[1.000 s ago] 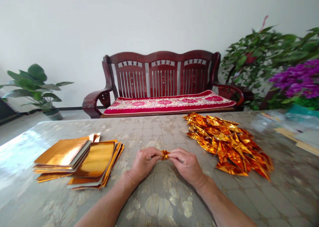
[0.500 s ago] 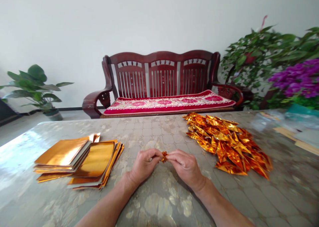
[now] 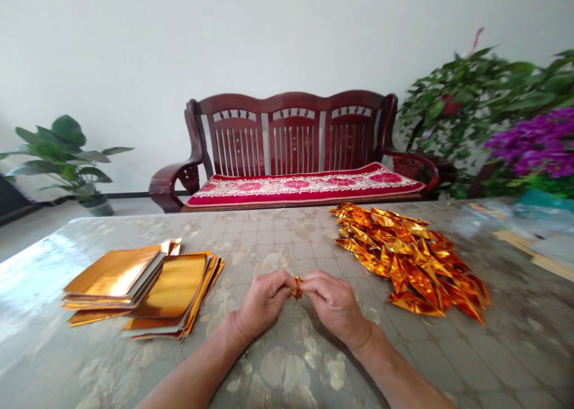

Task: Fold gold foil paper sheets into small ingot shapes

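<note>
Between my two hands is a small crumpled piece of gold foil paper (image 3: 297, 287), mostly covered by the fingers. My left hand (image 3: 268, 298) pinches its left end, thumb against fingers. The right end sits in the closed fingertips of my right hand (image 3: 334, 304). Both hands are just above the middle of the table (image 3: 278, 373). To the left lie stacks of flat gold foil paper sheets (image 3: 173, 286), one partly over another. On the right is a heap of folded, pointed gold foil paper pieces (image 3: 408, 259).
Clear plastic bags (image 3: 482, 214) and flat card pieces (image 3: 533, 253) lie at the table's right end. Behind the table stands a dark red wooden bench (image 3: 291, 107) with a red patterned cushion (image 3: 305, 185). Potted plants (image 3: 67, 158) and purple flowers (image 3: 538, 140) flank it.
My fingers have closed in further on the foil piece, and less of it shows. The left fingers have curled down slightly. The stacks and the heap stay where they were.
</note>
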A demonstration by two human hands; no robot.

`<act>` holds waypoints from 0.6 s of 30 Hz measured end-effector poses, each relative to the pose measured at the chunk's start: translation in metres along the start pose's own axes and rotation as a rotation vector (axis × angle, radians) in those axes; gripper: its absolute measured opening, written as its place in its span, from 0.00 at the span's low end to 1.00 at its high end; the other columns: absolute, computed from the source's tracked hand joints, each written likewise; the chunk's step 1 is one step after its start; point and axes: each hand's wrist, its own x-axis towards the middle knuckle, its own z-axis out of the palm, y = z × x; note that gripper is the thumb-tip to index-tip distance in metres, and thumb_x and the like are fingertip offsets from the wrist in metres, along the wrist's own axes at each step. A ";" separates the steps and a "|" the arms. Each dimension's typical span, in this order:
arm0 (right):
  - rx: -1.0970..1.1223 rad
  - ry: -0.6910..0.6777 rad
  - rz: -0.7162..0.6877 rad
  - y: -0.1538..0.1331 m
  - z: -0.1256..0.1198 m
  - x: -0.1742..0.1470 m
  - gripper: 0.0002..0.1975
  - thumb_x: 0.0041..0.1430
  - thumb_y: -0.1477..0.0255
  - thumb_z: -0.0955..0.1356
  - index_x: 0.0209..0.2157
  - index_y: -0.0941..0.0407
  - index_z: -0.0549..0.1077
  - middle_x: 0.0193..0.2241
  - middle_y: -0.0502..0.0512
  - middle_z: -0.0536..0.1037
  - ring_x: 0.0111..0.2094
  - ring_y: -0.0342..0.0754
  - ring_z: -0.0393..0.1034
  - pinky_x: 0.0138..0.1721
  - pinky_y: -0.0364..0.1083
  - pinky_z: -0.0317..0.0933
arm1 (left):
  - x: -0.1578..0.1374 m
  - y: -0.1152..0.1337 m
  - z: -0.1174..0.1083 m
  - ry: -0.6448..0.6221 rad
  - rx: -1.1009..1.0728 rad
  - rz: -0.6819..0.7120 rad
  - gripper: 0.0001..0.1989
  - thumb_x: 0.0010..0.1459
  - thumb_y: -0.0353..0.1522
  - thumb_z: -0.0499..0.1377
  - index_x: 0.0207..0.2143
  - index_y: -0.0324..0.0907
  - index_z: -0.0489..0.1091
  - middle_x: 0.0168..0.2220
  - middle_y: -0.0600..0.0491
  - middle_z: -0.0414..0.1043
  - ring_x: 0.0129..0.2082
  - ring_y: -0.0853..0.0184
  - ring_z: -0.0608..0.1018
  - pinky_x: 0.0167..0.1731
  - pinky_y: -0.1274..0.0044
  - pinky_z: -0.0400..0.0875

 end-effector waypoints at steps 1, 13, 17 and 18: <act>-0.009 -0.001 -0.008 0.000 0.000 0.000 0.09 0.63 0.80 0.65 0.35 0.55 0.75 0.30 0.53 0.78 0.32 0.43 0.73 0.34 0.41 0.66 | 0.000 0.000 0.000 -0.002 0.001 -0.009 0.09 0.59 0.23 0.55 0.30 0.42 0.71 0.28 0.58 0.76 0.28 0.74 0.77 0.33 0.83 0.68; -0.141 -0.040 -0.100 0.013 -0.001 -0.002 0.09 0.63 0.81 0.65 0.39 0.56 0.74 0.34 0.55 0.78 0.35 0.44 0.74 0.37 0.42 0.69 | 0.009 0.003 0.012 0.096 -0.296 -0.395 0.05 0.53 0.29 0.58 0.34 0.42 0.65 0.25 0.58 0.76 0.24 0.71 0.76 0.28 0.80 0.69; -0.156 -0.055 -0.097 0.015 -0.001 -0.003 0.09 0.63 0.82 0.64 0.38 0.56 0.75 0.34 0.55 0.79 0.35 0.45 0.74 0.37 0.42 0.69 | 0.009 0.001 0.013 0.086 -0.230 -0.503 0.05 0.54 0.33 0.58 0.28 0.41 0.68 0.21 0.58 0.73 0.21 0.70 0.74 0.23 0.81 0.67; -0.153 -0.059 -0.092 0.015 -0.001 -0.003 0.09 0.63 0.82 0.65 0.39 0.56 0.75 0.34 0.55 0.79 0.35 0.45 0.74 0.37 0.42 0.69 | 0.008 0.001 0.012 0.068 -0.196 -0.526 0.06 0.55 0.34 0.58 0.28 0.41 0.69 0.19 0.58 0.72 0.20 0.70 0.73 0.22 0.81 0.66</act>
